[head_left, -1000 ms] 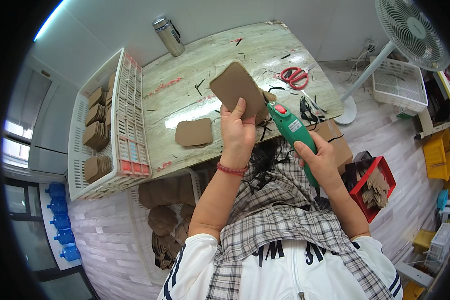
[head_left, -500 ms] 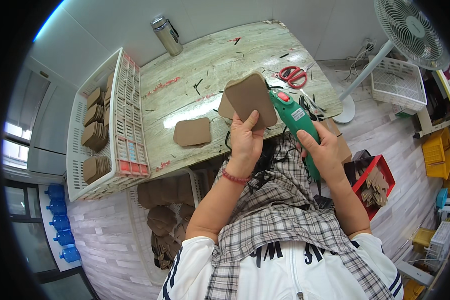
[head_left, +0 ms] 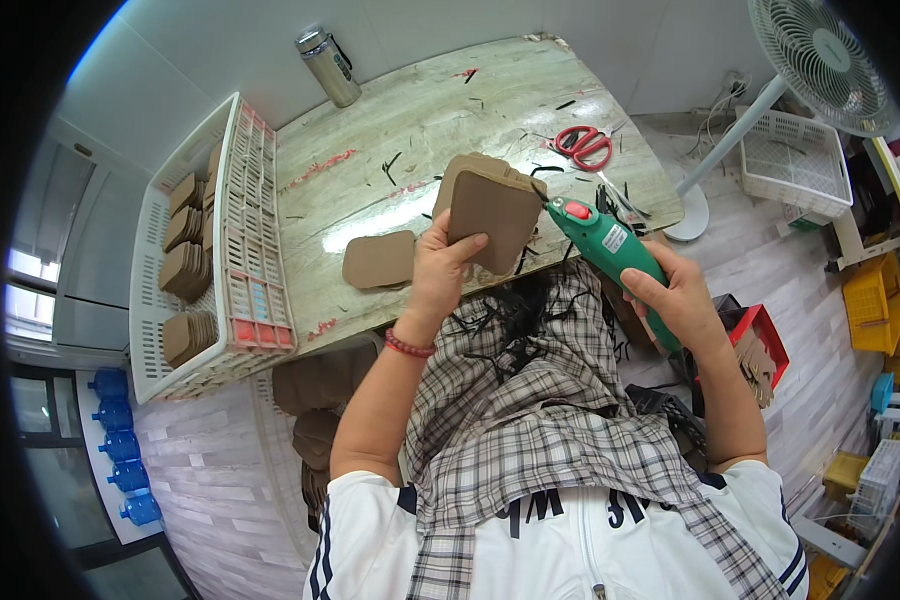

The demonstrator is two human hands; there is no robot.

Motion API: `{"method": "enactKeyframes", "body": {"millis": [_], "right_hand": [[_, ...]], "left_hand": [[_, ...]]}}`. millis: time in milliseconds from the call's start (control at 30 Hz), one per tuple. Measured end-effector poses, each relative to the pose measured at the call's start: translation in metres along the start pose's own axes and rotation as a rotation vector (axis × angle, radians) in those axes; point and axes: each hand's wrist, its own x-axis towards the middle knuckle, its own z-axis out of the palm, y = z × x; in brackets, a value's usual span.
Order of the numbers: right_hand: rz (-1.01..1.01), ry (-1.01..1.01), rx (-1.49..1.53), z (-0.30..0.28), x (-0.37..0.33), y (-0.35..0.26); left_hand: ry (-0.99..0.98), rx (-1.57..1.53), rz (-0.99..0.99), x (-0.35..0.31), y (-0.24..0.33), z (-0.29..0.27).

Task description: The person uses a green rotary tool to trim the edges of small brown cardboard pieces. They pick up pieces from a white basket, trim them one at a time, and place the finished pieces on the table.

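Note:
My left hand (head_left: 444,268) grips a brown rounded flat pad (head_left: 497,222) near the table's front edge, thumb on its face. Another layer or pad shows behind its upper edge; how many are held I cannot tell. Wrapped in my right hand (head_left: 682,292) is a green handheld electric cutter (head_left: 602,238) with a red switch. Its tip meets the pad's right edge near the upper corner, or lies just beside it. Two or more similar pads (head_left: 378,262) lie stacked on the table to the left. Black trimmings (head_left: 530,308) rest on the checked apron over my lap.
A white slatted crate (head_left: 255,240) with stacked brown pads stands left. Red-handled scissors (head_left: 584,150) and black scraps lie on the table (head_left: 340,215), a steel flask (head_left: 328,68) behind. To the right are a fan (head_left: 820,60) and a red box (head_left: 768,345) of brown pieces.
My left hand has shifted left and turned the pad, bringing its upper right edge round. My right hand has moved right, with the cutter now slanting more sideways.

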Motion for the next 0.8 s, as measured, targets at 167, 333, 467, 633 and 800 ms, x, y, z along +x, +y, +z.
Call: {"method": "enactKeyframes", "body": {"millis": [167, 333, 467, 633, 800], "right_hand": [[-0.004, -0.051, -0.066, -0.007, -0.002, 0.004], [-0.071, -0.030, -0.250, -0.002, -0.003, 0.005], [0.000, -0.013, -0.155, 0.009, 0.000, 0.006], [0.083, -0.042, -0.051, 0.014, 0.004, 0.004], [0.111, -0.119, 0.011, 0.009, 0.006, 0.010]], "left_hand": [[-0.048, 0.242, -0.119, 0.001, 0.020, -0.013], [-0.103, 0.324, -0.193, -0.004, 0.020, -0.016], [-0.106, 0.337, -0.281, -0.010, 0.014, -0.012], [-0.124, 0.382, -0.332, -0.014, 0.017, -0.008], [0.053, 0.666, -0.149, -0.011, 0.030, -0.023]]}}
